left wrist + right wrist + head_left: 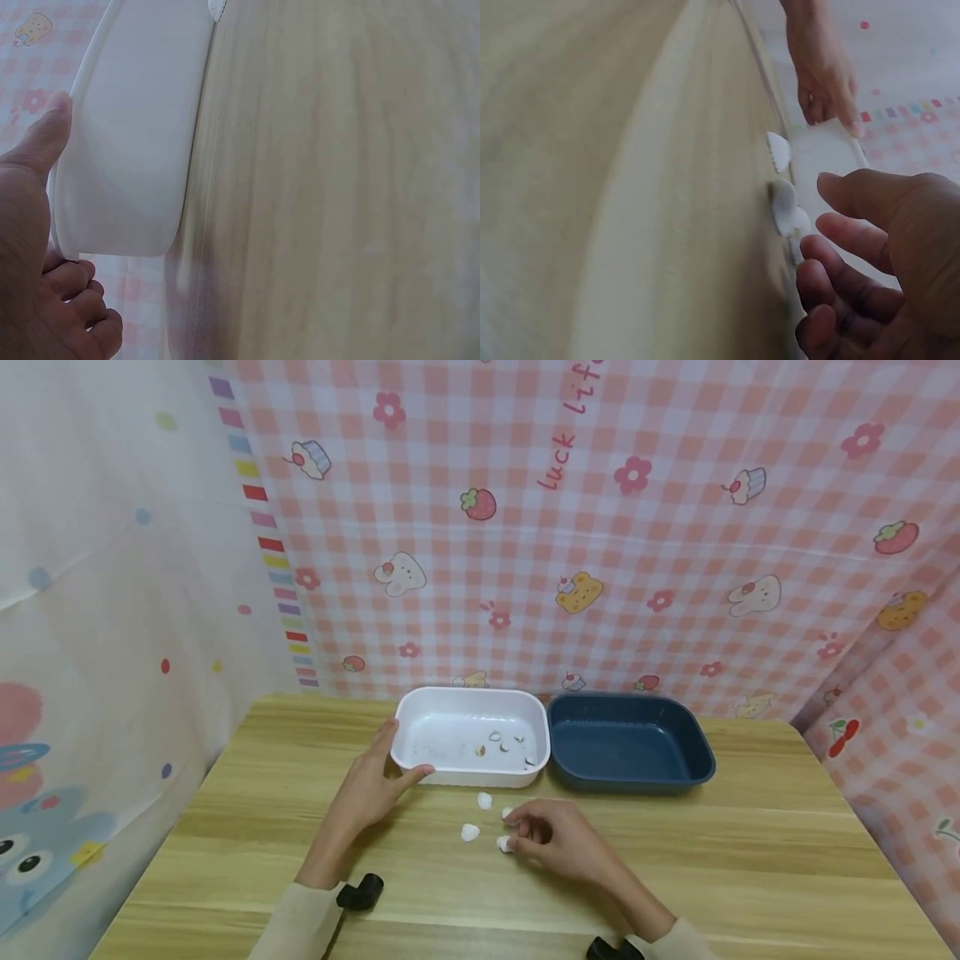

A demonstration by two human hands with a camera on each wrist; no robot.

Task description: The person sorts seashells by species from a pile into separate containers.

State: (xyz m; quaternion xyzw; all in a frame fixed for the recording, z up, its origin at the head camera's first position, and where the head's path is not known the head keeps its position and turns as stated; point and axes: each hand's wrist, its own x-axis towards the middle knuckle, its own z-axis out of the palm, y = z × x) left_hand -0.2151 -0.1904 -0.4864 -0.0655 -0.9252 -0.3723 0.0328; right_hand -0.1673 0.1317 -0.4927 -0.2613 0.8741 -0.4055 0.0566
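Observation:
My left hand (369,789) grips the left end of the white basin (471,777), its thumb on the front rim. The left wrist view has that thumb (51,135) on the rim and the fingers curled at the corner. My right hand (558,839) is low over the table beside several white seashells (484,801). Its thumb and fingers are apart with nothing between them in the right wrist view, just by a shell (782,206). Fingers partly hide two of the shells. Several small shells (481,750) lie inside the white basin, mostly toward its right end.
A dark blue basin (630,783) stands against the right side of the white one. Both are at the back of the wooden table (450,910), near a pink checked cloth (525,552). A pale cloth (135,610) hangs at the left.

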